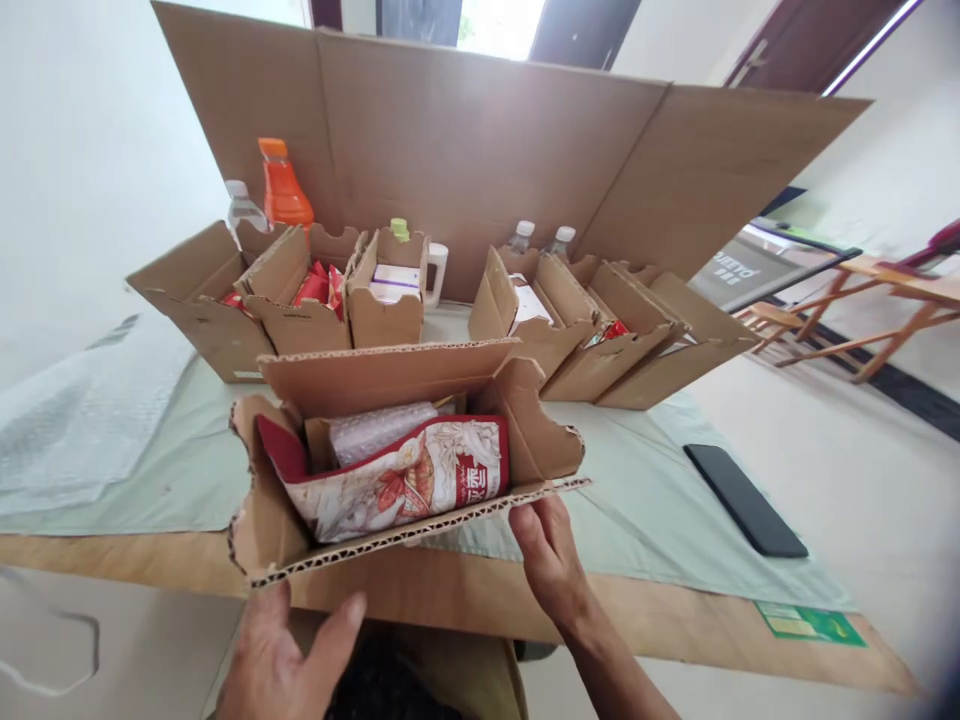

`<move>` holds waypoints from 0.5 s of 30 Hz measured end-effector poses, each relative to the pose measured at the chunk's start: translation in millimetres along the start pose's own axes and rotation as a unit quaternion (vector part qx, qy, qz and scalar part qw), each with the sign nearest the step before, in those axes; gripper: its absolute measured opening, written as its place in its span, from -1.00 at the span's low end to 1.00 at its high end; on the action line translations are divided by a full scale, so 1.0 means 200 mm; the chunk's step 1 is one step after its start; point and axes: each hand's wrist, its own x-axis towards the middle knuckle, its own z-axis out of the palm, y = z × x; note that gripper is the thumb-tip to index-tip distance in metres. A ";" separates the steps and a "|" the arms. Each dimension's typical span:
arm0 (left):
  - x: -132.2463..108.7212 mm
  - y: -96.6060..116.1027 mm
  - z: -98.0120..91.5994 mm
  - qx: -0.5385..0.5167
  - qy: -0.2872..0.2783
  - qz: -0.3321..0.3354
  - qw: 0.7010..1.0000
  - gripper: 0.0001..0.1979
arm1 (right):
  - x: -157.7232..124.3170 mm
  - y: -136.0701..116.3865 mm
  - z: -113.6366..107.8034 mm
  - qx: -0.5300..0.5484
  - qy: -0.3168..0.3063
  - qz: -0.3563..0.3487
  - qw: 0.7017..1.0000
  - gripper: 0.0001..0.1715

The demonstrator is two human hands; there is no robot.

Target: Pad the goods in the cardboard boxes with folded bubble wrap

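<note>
We have an open cardboard box (390,375) in front of us at the near side of the table (637,612), its lower side tilted in our view; we cannot tell whether it rests on the tabletop or hangs just above it. Inside lies a red and white printed pouch (412,478) along the near wall, with a bubble-wrapped item (375,432) just behind it.

Our left hand (281,650) is spread, thumb well away from the fingers, with its fingertips at the box's near left corner; the tips are partly hidden, so we cannot tell how firmly they press. Our right hand (551,560) is at the near right edge, thumb and fingers up against the cardboard, and we cannot tell if it grips.

Beyond, on a pale green cloth (626,520), we see three left-hand boxes (311,325) and three right-hand boxes (536,345), with a white mug (437,273) between the groups. An orange bottle (285,195) stands behind the left group, before a tall cardboard screen (480,150). A sheet of bubble wrap (90,425) lies to our left, and a black flat slab (745,500) to our right
</note>
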 end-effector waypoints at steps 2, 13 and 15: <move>-0.10 -0.02 0.05 -0.005 -0.015 -0.028 0.999 -0.21 | 0.03 0.11 -0.02 0.013 0.019 0.003 1.000 -0.32; -0.08 0.10 0.28 -0.083 -0.154 0.096 0.980 0.09 | 0.51 0.36 -0.04 0.043 0.106 0.010 0.993 -0.18; -0.07 0.11 0.31 -0.088 -0.160 0.108 0.977 0.08 | 0.56 0.34 -0.01 0.039 0.113 0.008 0.993 -0.13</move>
